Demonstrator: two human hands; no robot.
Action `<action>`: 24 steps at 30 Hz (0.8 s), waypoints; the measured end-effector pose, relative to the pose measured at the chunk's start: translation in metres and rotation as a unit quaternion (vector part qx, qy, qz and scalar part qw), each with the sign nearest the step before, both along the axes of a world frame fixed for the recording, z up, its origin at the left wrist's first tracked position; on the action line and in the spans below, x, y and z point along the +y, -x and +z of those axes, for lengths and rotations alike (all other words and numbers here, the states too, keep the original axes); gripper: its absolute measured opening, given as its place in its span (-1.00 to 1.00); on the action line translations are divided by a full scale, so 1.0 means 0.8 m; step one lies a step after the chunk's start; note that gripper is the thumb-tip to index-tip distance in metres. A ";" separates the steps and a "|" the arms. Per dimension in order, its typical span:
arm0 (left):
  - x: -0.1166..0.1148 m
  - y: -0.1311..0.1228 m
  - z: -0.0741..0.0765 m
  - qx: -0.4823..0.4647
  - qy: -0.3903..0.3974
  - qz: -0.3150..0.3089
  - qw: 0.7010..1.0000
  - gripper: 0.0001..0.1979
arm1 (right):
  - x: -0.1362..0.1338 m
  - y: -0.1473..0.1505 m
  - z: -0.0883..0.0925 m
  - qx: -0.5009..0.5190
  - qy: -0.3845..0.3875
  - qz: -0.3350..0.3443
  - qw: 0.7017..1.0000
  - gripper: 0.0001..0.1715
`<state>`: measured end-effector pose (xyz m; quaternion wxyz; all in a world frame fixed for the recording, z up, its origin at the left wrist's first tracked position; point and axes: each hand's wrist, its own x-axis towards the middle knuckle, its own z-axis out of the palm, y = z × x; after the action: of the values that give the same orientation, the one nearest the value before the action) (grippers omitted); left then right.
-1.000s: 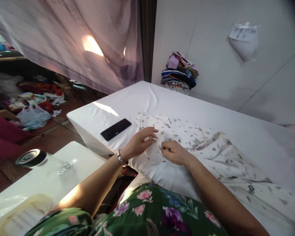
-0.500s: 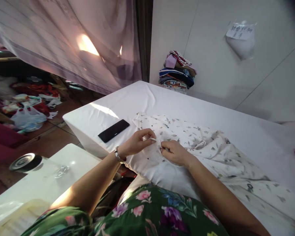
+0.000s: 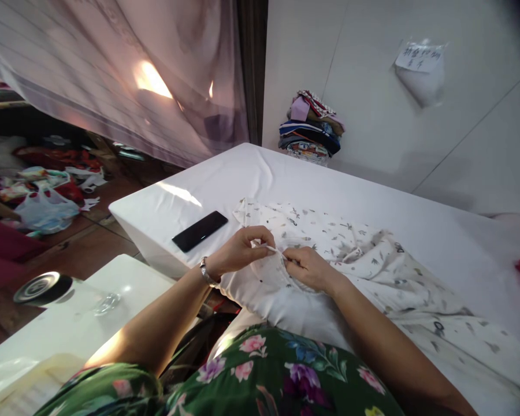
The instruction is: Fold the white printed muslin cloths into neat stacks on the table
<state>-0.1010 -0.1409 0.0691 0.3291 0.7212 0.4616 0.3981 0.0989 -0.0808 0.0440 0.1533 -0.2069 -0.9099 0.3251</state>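
White patterned cloth (image 3: 305,222), edge in the pinch of both hands (image 3: 241,251) (image 3: 308,268), wide tabletop (image 3: 437,237) beyond

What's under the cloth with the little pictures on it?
Around the printed cloth, you can see the white cover it lies on. Whether anything else is hidden underneath can't be seen, because the cloth covers that part.

Note (image 3: 419,58): two rows of handwritten Chinese characters, too blurred to read surely.
Bag (image 3: 424,86): bears it, on the wall (image 3: 372,63) beyond and right of the hands (image 3: 247,249) (image 3: 307,268).
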 end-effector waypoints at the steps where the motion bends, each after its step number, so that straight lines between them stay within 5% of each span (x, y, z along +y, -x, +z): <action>1: 0.000 0.000 0.000 0.001 0.002 0.009 1.000 -0.94 | 0.000 0.000 0.000 0.000 0.001 0.001 1.000 -0.84; 7: 0.002 0.006 -0.005 0.036 0.020 0.032 0.999 -0.65 | 0.002 0.000 -0.003 0.012 -0.001 -0.004 1.000 -0.82; 15: 0.011 0.007 0.003 0.068 0.043 -0.018 0.997 -0.79 | 0.001 -0.001 0.001 0.024 0.007 -0.011 1.000 -0.74; 20: -0.001 0.020 0.004 0.107 -0.074 0.063 0.989 -0.82 | 0.004 -0.003 -0.003 0.021 0.011 -0.041 0.999 -0.70; 24: -0.029 0.023 -0.015 0.197 -0.085 0.081 0.973 -0.81 | 0.007 -0.002 -0.008 0.026 0.017 -0.047 0.998 -0.69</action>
<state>-0.1195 -0.1641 0.0575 0.1352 0.7710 0.5388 0.3114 0.1007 -0.0749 0.0380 0.1883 -0.2433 -0.8892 0.3387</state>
